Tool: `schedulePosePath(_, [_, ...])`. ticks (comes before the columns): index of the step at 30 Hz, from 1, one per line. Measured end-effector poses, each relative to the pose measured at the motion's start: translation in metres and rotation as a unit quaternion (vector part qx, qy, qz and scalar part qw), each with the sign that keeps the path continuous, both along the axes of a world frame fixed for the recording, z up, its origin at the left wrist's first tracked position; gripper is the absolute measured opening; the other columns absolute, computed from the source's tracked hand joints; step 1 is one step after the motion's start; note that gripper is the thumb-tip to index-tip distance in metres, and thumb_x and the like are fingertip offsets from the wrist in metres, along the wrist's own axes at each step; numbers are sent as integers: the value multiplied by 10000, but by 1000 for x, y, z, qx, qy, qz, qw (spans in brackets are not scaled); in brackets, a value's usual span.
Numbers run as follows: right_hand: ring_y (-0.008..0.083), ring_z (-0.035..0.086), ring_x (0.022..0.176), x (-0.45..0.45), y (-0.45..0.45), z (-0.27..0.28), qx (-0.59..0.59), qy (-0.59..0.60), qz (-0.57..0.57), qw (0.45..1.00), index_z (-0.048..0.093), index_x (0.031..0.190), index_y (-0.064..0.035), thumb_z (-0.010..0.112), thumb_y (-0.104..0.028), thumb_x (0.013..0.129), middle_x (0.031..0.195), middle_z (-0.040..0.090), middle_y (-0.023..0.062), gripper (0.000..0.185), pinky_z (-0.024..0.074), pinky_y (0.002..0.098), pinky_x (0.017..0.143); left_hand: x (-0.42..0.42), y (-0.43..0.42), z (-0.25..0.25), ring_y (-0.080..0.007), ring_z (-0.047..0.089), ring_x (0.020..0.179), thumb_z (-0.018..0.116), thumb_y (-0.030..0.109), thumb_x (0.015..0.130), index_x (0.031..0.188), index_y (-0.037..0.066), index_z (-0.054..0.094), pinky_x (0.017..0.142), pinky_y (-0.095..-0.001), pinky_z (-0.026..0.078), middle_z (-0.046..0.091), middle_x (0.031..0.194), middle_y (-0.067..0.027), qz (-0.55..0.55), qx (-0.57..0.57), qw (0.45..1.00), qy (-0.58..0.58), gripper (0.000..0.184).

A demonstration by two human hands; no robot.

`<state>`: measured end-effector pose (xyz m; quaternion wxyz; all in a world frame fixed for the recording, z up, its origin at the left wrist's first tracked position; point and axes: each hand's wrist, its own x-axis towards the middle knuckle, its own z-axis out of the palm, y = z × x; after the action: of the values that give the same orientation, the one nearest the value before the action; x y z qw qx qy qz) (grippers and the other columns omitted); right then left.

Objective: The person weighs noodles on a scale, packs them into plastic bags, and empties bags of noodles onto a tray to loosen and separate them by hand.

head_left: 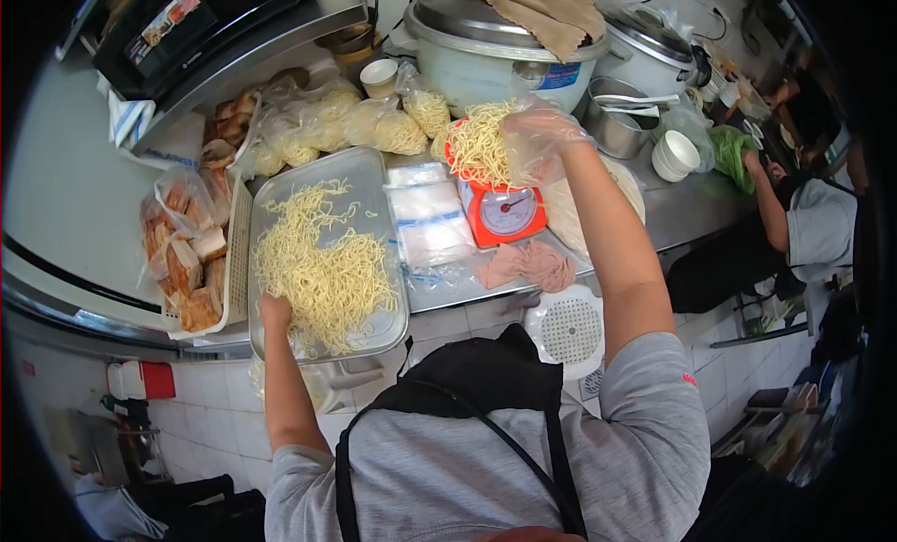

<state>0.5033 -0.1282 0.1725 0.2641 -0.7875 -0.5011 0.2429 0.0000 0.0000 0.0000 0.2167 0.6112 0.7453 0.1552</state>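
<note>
My right hand (547, 131), inside a clear plastic bag or loose glove, is at a heap of yellow noodles (483, 148) in the red pan of a kitchen scale (505, 211). Its fingers appear closed on the noodles' right side, though the plastic blurs them. My left hand (275, 312) is curled at the lower left of a metal tray (374, 173), beside a loose spread of noodles (327, 271). What its fingers hold, if anything, is hidden. Between tray and scale lies a stack of clear plastic bags (430, 215).
Bagged noodles (308, 121) line the back, beside a large rice cooker (505, 70). A basket (238, 252) of bagged meat pieces stands left. A pink cloth (528, 265) lies at the front edge, above a white stool (565, 329). Another person (813, 220) works at right.
</note>
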Motion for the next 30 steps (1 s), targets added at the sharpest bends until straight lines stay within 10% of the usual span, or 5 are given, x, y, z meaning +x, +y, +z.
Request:
schedulePosePath(8, [186, 525, 793, -3, -14, 8, 11, 105, -50, 993, 484, 1051, -22, 610, -297, 616, 933, 544, 119, 530, 432, 314, 685, -14, 20, 11, -355, 504, 921, 572, 335, 586, 1002, -31, 501, 811, -354, 392, 536, 946, -235, -169, -121, 959, 193, 558])
schedulePosePath(11, [195, 523, 798, 16, -4, -10, 10, -28, 31, 999, 452, 1090, -19, 600, -277, 630, 929, 541, 130, 547, 426, 304, 704, 9, -4, 59, -336, 458, 1000, 601, 454, 559, 1050, -1, 492, 845, -354, 371, 508, 1024, -216, -201, -124, 914, 330, 678])
schedulePosePath(19, [193, 477, 909, 8, -29, 4, 94, 118, -13, 988, 376, 1158, -8, 591, -234, 642, 1068, 472, 125, 602, 395, 279, 763, 108, 0, 137, -312, 454, 976, 618, 300, 662, 1009, 32, 519, 827, -371, 363, 506, 1018, -180, -290, 196, 930, 115, 450])
schedulePosePath(24, [159, 488, 849, 40, -23, -25, 139, 119, 0, 983, 366, 1163, -1, 591, -205, 651, 1013, 485, 106, 596, 402, 256, 721, 242, -36, 150, -294, 475, 896, 636, 137, 635, 958, 57, 545, 791, -349, 377, 524, 930, -140, -496, 363, 777, -135, 345])
schedulePosePath(30, [152, 525, 701, 36, -57, -20, 188, 292, 2, 938, 370, 1142, 5, 608, -209, 664, 830, 525, 96, 574, 427, 249, 614, 338, -98, 134, -293, 394, 1014, 616, 107, 571, 937, 173, 571, 822, -404, 327, 462, 1029, -109, -650, 433, 624, -23, 375])
